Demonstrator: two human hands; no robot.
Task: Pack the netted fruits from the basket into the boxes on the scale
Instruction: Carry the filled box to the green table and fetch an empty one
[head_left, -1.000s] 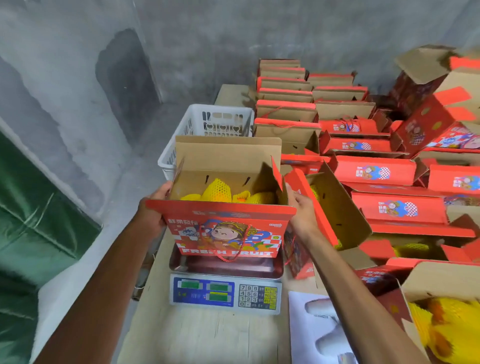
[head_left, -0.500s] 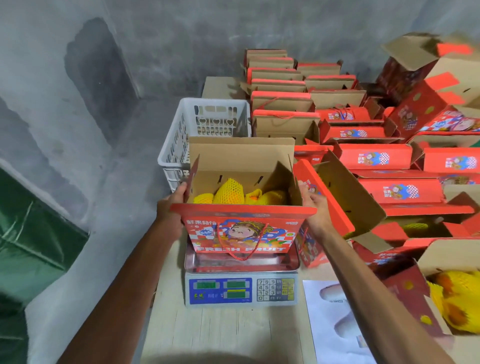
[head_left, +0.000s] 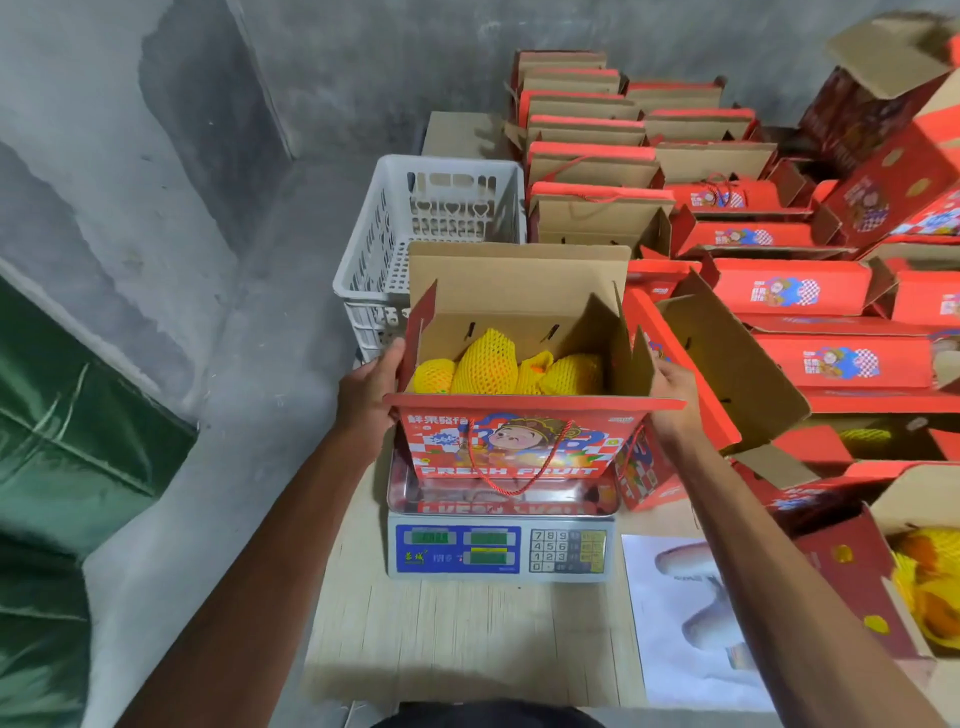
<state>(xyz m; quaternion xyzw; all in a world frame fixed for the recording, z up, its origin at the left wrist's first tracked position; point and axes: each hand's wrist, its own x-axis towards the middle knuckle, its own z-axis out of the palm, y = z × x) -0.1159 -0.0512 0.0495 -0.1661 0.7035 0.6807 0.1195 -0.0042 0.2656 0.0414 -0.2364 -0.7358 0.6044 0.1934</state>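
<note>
Holding: the box (head_left: 511, 441) is steadied from both sides over the scale (head_left: 501, 545), so the weight can be read; whether it rests fully on the pan cannot be told.
Left grip: the left hand (head_left: 371, 392) is clasped on the box's left wall.
Right grip: the right hand (head_left: 670, 397) is pressed to the right wall.
Between the grips: netted fruits (head_left: 506, 366) are seen inside, flaps kept open.
Beyond the grips: the basket (head_left: 441, 208) is set just behind, within reach.
Below: the counter (head_left: 467, 634).

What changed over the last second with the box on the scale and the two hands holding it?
Little changed. The view shifted, but the left hand and right hand stay on the two ends of the open red box, which remains on the scale. Nothing was picked up or released. The netted fruits lie inside as before, and the white basket behind has not moved.
</note>
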